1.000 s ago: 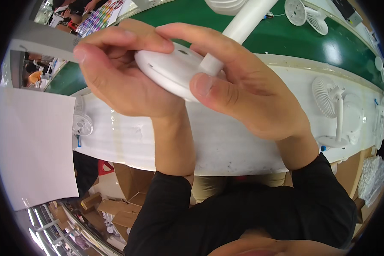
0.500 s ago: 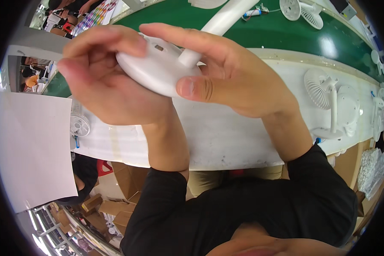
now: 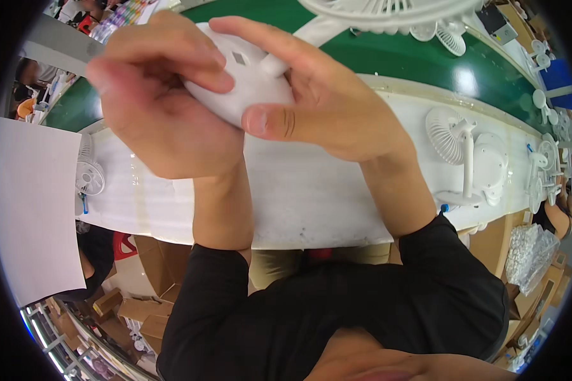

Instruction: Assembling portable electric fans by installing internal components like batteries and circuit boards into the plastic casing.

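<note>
I hold a white desk fan up over the bench, its rounded base [image 3: 219, 101] toward me. From that base the stem runs up and right to the fan's ribbed cage [image 3: 388, 14], which the top of the picture cuts off. My right hand [image 3: 343, 111] is closed around the base, with the thumb on the near side and the fingers along the far side beside the stem. My left hand [image 3: 165, 120] cups the left end, its curled fingertips pressing on the surface near a small rectangular opening. Part of this hand is blurred.
The bench has a white cover [image 3: 318, 190], with a green conveyor belt [image 3: 388, 63] beyond. Another fan [image 3: 448, 136] lies at the right; a fan cage [image 3: 90, 176] sits at the left beside a hanging white sheet [image 3: 38, 209]. Cardboard boxes [image 3: 156, 263] and a bag of white parts [image 3: 527, 257] flank me.
The fan's cage has come into view at the top. My left fingers have moved further over the base and bent more. The whole scene has shifted left in the view.
</note>
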